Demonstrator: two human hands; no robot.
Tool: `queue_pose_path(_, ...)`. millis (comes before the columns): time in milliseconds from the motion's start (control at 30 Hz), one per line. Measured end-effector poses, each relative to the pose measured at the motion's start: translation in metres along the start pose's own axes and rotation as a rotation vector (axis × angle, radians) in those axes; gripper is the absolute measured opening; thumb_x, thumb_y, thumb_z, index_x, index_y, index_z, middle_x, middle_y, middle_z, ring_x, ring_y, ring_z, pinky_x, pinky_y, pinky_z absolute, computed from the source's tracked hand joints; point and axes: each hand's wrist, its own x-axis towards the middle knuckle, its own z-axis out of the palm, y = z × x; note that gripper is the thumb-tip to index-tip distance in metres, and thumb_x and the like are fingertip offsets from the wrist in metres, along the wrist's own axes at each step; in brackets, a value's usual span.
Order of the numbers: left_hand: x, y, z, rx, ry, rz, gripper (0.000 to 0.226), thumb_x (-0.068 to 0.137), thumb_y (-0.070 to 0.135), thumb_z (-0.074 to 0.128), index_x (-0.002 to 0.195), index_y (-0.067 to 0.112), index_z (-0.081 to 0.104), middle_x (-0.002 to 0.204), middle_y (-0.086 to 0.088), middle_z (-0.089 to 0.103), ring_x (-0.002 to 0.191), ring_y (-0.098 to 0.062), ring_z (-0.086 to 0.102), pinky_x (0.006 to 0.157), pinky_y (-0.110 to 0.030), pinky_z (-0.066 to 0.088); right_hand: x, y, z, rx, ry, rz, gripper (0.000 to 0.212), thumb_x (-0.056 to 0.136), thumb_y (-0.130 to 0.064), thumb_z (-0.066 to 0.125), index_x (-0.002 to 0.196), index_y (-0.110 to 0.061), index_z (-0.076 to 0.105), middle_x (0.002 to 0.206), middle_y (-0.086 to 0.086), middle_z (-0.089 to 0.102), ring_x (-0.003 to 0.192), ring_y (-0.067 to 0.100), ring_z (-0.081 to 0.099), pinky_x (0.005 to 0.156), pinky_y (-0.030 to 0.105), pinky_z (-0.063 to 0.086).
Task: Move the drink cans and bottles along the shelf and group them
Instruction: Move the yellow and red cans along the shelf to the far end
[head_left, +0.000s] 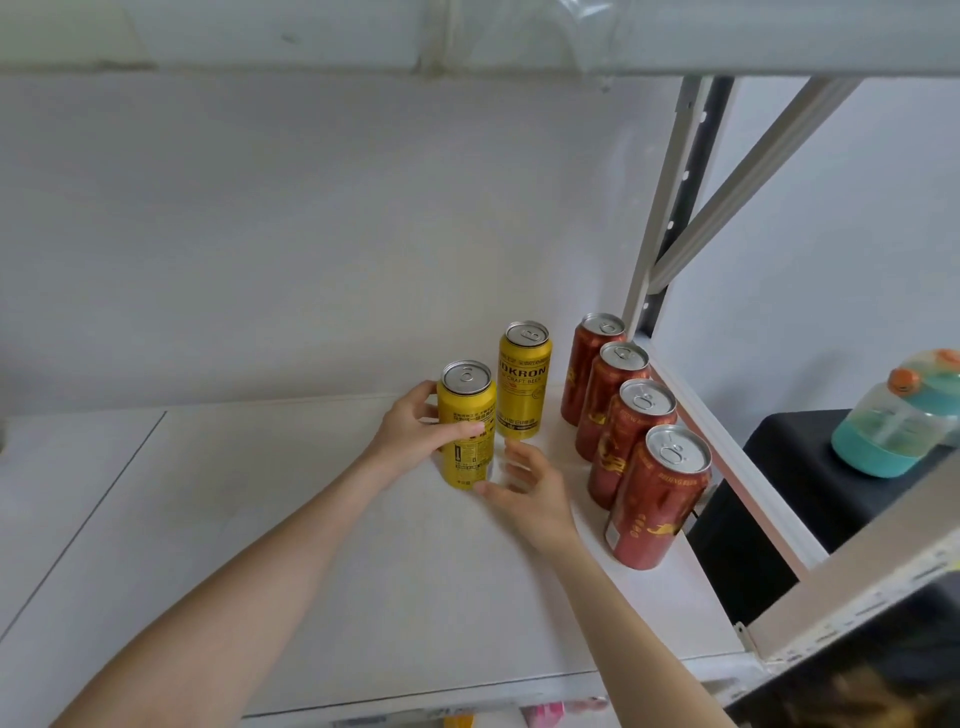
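Fingers (425, 391) and thumb of the left hand (410, 436) curl round the front yellow can (467, 402), which stands upright on the shelf (337, 571) just in front of a second yellow can (523, 384). The right hand (532, 493) hovers beside its base, fingers loosely spread, holding nothing. Four red cans (631, 447) line the shelf's right edge.

Teal-based clear jug (883, 428) with orange cap on a black table (789, 460).
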Motion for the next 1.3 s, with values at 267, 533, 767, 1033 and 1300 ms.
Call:
queue_pose_path(267,-0.029,0.000,0.025,-0.039,-0.053,-0.063,0.065,0.046,0.056,0.084,0.102,0.031,0.064,0.100,-0.009,0.072,0.092,-0.020,0.072,0.079,-0.037,0.061,-0.017,-0.002,-0.009,0.045,0.018,-0.044,0.063,0.070,-0.002,0.083,0.123,-0.024,0.056,0.112,-0.003,0.070,0.102,0.014,0.069,0.084,0.029,0.056)
queue_pose_path(533,-0.034,0.005,0.053,-0.028,-0.096,-0.059,0.045,0.064,0.035,0.089,0.102,0.030,0.065,0.092,-0.003,0.072,0.091,-0.021,0.073,0.082,-0.046,0.060,-0.025,-0.002,-0.021,0.085,0.088,-0.068,0.062,0.071,0.008,0.079,0.124,-0.015,0.056,0.112,0.001,0.070,0.097,0.009,0.069,0.077,0.023,0.055)
queue_pose_path(767,-0.026,0.003,0.070,-0.090,-0.109,-0.102,0.063,0.054,0.043,0.088,0.110,0.027,0.062,0.096,-0.009,0.074,0.087,-0.023,0.074,0.082,-0.049,0.060,-0.015,-0.007,-0.036,-0.001,0.100,-0.111,0.066,0.074,-0.002,0.080,0.131,-0.021,0.053,0.120,-0.002,0.065,0.108,0.009,0.063,0.086,0.026,0.055)
queue_pose_path(1033,-0.008,0.000,0.073,-0.125,-0.084,-0.096,0.060,0.054,0.043,0.089,0.105,0.030,0.062,0.096,-0.007,0.075,0.086,-0.023,0.074,0.082,-0.046,0.060,0.002,-0.011,-0.037,0.022,0.070,-0.104,0.065,0.077,0.002,0.077,0.131,-0.020,0.048,0.119,-0.006,0.063,0.104,-0.001,0.061,0.080,0.015,0.051)
queue_pose_path(1300,0.010,0.000,0.071,-0.138,-0.047,-0.095,0.064,0.052,0.046,0.089,0.108,0.031,0.062,0.099,-0.006,0.074,0.087,-0.020,0.074,0.082,-0.044,0.060,0.024,-0.008,-0.034,0.016,0.078,-0.118,0.067,0.077,-0.001,0.078,0.134,-0.017,0.048,0.127,0.000,0.060,0.116,0.011,0.059,0.086,0.017,0.051)
